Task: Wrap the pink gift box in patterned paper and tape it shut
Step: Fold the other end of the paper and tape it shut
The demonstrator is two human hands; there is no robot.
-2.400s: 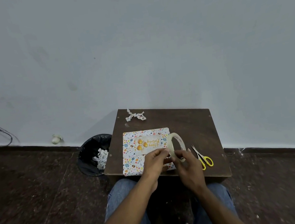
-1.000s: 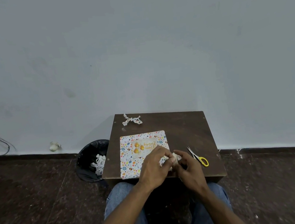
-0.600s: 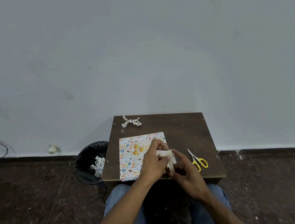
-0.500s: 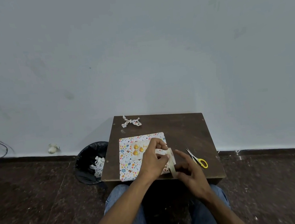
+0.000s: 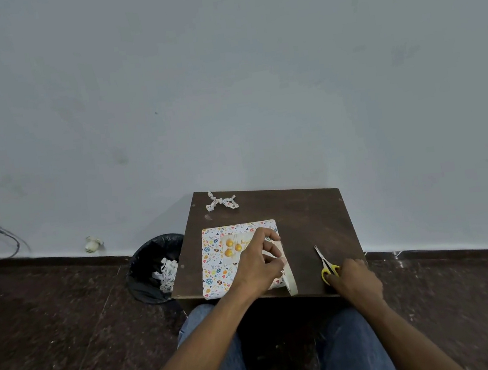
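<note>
My left hand (image 5: 257,264) pinches the tape roll (image 5: 287,274) over the wrapped box (image 5: 218,264); right hand (image 5: 354,279), well apart, grips the scissors (image 5: 326,265).

Table (image 5: 312,222): dark brown wood, matt, a little scuffed. Gift box (image 5: 215,262), centre frame: wrapped in smooth printed paper. Tape (image 5: 289,274) in my left hand (image 5: 257,267): pale, translucent, slightly glossy. Scissors (image 5: 326,264) under my right hand (image 5: 354,279): bright metal blades, yellow plastic handles. Paper scrap (image 5: 221,203) at far edge: crumpled. Bin (image 5: 150,257), lower left: black plastic liner, shiny. Jeans (image 5: 225,368): blue denim cloth.
</note>
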